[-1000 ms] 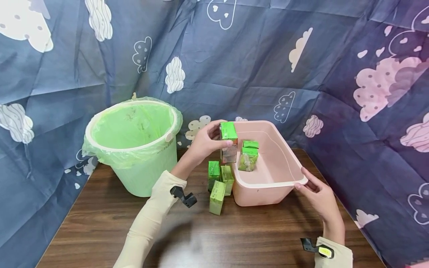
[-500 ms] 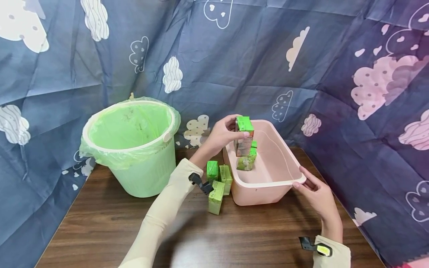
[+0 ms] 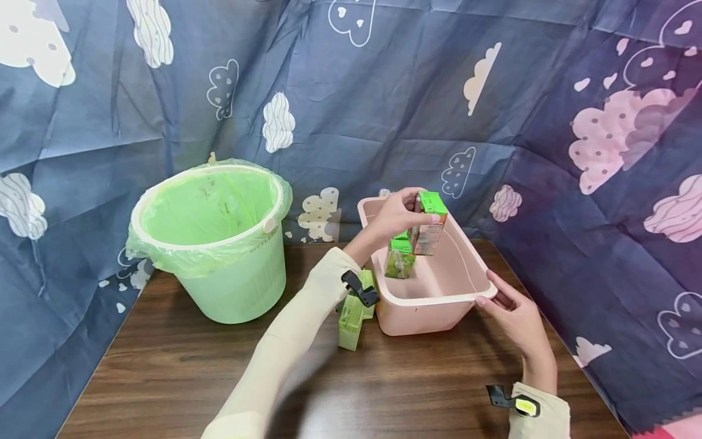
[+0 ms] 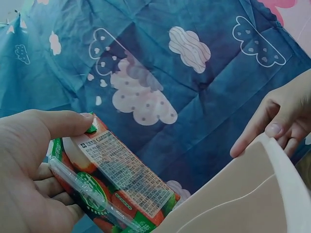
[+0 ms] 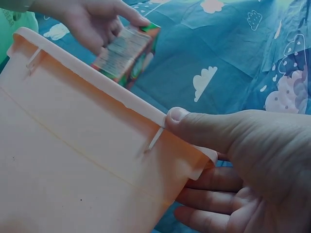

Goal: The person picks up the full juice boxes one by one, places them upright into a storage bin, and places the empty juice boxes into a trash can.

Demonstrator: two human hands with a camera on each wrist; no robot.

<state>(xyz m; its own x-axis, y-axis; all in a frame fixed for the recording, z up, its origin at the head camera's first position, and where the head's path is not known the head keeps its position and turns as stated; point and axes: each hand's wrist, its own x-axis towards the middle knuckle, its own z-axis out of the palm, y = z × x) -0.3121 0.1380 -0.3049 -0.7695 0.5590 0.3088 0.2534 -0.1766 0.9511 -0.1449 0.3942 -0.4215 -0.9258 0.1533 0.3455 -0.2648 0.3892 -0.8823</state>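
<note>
My left hand (image 3: 399, 214) grips a juice box (image 3: 429, 224) with a green top, holding it upright over the pink plastic tub (image 3: 441, 300). Printed text and red fruit show on the side of this juice box (image 4: 127, 177) in the left wrist view. Inside the tub, toward its left wall, stand green juice boxes (image 3: 400, 259), partly hidden by the hand. My right hand (image 3: 515, 314) pinches the tub's near right corner, thumb on the rim and fingers beneath, as the right wrist view shows with the thumb (image 5: 194, 127).
Left of the tub, more green cartons (image 3: 351, 323) stand on the brown wooden table (image 3: 406, 384), partly behind my left wrist. A green bucket (image 3: 241, 286) lined with a plastic bag stands at the back left. Blue cloud-patterned cloth (image 3: 340, 122) hangs behind and at the sides.
My left hand has carried the juice box rightward, from the tub's left rim to over its interior. The right hand keeps its hold on the corner.
</note>
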